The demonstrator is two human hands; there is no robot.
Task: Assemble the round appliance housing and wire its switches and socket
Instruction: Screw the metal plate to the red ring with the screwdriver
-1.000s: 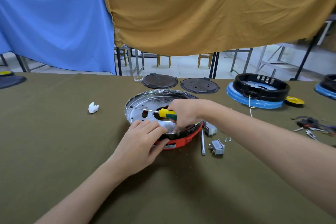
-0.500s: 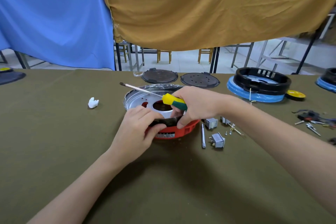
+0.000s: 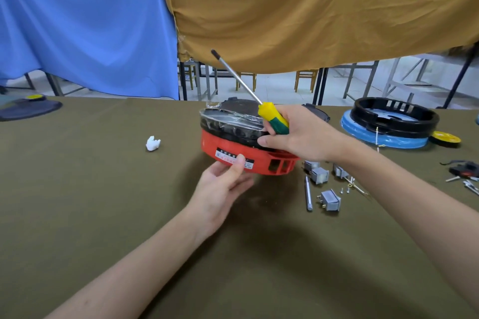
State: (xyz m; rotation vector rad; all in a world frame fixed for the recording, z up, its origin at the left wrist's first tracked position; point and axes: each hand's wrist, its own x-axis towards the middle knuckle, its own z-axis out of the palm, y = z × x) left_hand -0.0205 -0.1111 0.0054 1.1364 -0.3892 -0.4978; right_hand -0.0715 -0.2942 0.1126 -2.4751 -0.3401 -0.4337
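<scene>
Two hands on the housing (image 3: 246,147), which sits lifted off the bench (image 3: 103,215) near the middle, toward the far edge. Housing: red base with vent slots and a label, black band above, shiny metal pan on top under clear film. It is tilted, the top facing away.

Left hand (image 3: 223,189) underneath, palm up, fingers cupped below the red base, thumb pressed on the label. Right hand (image 3: 298,134) grips the right side of the housing, thumb across the black band; the same hand also has the screwdriver (image 3: 272,118) clamped in its curled fingers, yellow-green handle, shaft angled up and left, tip in the air.

Three grey switches (image 3: 330,199) lie on the bench to the right of the housing, under the right forearm, with a few small screws (image 3: 344,190) among them. A metal bit (image 3: 308,195) lies just left of the nearest switch.

White plastic piece (image 3: 153,143) well left of the housing. Black ring (image 3: 394,116) stacked on a blue disc (image 3: 383,138) near the far right edge, a yellow disc (image 3: 444,137) touching beside it. Wires and clips (image 3: 464,171) at the right edge. Dark plate (image 3: 28,109) with a yellow cap at the far left edge. Blue cloth (image 3: 77,21) and mustard cloth (image 3: 311,8) hang behind the bench.
</scene>
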